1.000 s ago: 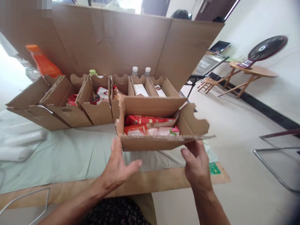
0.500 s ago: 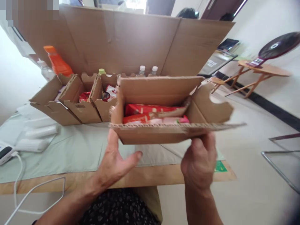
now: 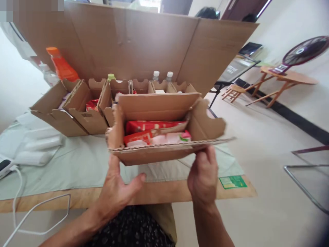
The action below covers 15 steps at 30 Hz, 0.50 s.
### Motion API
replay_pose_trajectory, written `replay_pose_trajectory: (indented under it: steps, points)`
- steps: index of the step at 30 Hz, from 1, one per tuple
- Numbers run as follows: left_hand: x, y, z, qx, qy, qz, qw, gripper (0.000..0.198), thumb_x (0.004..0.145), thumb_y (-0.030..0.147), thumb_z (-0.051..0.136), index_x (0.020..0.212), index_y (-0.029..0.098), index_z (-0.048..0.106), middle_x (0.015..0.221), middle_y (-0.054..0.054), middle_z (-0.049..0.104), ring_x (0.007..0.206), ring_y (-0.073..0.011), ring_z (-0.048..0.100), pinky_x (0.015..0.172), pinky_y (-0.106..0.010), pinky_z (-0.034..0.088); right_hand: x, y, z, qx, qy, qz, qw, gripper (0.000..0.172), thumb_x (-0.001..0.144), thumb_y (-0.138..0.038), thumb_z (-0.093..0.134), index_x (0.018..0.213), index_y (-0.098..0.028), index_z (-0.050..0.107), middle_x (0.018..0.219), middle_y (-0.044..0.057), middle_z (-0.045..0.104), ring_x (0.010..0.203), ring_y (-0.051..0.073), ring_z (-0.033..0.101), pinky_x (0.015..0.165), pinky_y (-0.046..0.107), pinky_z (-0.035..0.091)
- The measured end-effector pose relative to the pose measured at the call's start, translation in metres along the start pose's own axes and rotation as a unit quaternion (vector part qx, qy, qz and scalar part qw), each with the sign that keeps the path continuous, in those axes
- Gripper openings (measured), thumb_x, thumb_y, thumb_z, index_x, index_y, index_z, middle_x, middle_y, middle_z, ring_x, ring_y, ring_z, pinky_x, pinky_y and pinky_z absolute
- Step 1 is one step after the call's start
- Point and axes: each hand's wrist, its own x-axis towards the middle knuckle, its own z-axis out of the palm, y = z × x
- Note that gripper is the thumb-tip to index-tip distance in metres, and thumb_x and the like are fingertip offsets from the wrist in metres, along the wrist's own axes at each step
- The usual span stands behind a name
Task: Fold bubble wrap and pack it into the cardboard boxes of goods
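Observation:
I hold an open cardboard box (image 3: 154,156) above the table's front edge. Red and pink packets (image 3: 156,132) lie inside it. My right hand (image 3: 203,176) grips the box's front right underside, fingers curled round the edge. My left hand (image 3: 115,187) cups the box's lower left corner from below, thumb stretched toward the middle, fingers behind the cardboard. The box tilts slightly, its right flap (image 3: 208,121) sticking out.
A row of similar cardboard boxes (image 3: 77,113) stands behind on a pale green cloth (image 3: 77,164), with an orange bottle (image 3: 61,67) and small water bottles (image 3: 161,75). A tall cardboard sheet (image 3: 133,44) forms the backdrop. White cable (image 3: 36,212) at left; fan (image 3: 305,49) and stools at right.
The box has come down and a little to the left, closer to me. Both hands moved with it; my right hand's grip has stayed under the front edge.

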Motion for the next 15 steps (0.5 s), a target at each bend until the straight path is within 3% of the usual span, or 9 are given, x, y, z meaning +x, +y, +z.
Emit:
replay_pose_trajectory:
  steps: [3, 6, 9, 11, 15]
  points:
    - [-0.006, -0.009, -0.006, -0.010, 0.017, -0.017, 1.000, 0.090, 0.082, 0.039, 0.078, 0.158, 0.022, 0.032, 0.157, -0.015, 0.044, 0.151, -0.0379, 0.037, 0.128, -0.061, 0.024, 0.003, 0.015, 0.016, 0.027, -0.036, 0.022, 0.999, 0.045, 0.100, -0.049, 0.056, 0.137, -0.024, 0.062, 0.138, 0.007, 0.066, 0.134, 0.026, 0.057, 0.121, 0.046, 0.039]
    - [-0.014, -0.008, 0.017, -0.012, -0.034, -0.023, 0.999, 0.098, 0.085, 0.037, 0.074, 0.164, 0.023, 0.018, 0.168, -0.016, 0.031, 0.158, -0.0387, 0.025, 0.130, -0.063, 0.017, 0.013, 0.030, 0.005, 0.050, 0.038, 0.024, 0.998, 0.045, 0.101, -0.051, 0.052, 0.134, -0.023, 0.065, 0.139, 0.006, 0.067, 0.135, 0.025, 0.057, 0.124, 0.049, 0.036]
    - [-0.027, -0.003, 0.062, -0.005, -0.145, 0.004, 0.989, 0.109, 0.085, 0.032, 0.070, 0.166, 0.025, -0.003, 0.175, -0.017, 0.013, 0.162, -0.0403, 0.014, 0.130, -0.068, 0.013, 0.030, 0.045, -0.038, 0.046, 0.140, 0.018, 0.989, 0.049, 0.101, -0.052, 0.047, 0.135, -0.022, 0.064, 0.139, 0.006, 0.067, 0.137, 0.026, 0.057, 0.126, 0.052, 0.033]
    - [-0.032, -0.001, 0.099, 0.001, -0.218, 0.040, 0.975, 0.120, 0.082, 0.029, 0.070, 0.164, 0.028, -0.017, 0.177, -0.016, 0.002, 0.163, -0.0410, 0.006, 0.129, -0.070, 0.011, 0.048, 0.056, -0.077, 0.016, 0.175, 0.015, 0.984, 0.056, 0.100, -0.056, 0.043, 0.140, -0.022, 0.061, 0.142, 0.007, 0.065, 0.140, 0.027, 0.055, 0.127, 0.051, 0.033]
    - [-0.031, 0.008, 0.168, 0.033, -0.328, 0.087, 0.940, 0.130, 0.075, 0.028, 0.072, 0.161, 0.024, -0.026, 0.174, -0.016, -0.019, 0.161, -0.0415, -0.011, 0.129, -0.070, 0.008, 0.101, 0.077, -0.145, -0.084, 0.147, 0.027, 0.985, 0.083, 0.094, -0.077, 0.024, 0.145, -0.020, 0.057, 0.142, 0.013, 0.064, 0.138, 0.033, 0.057, 0.117, 0.053, 0.047]
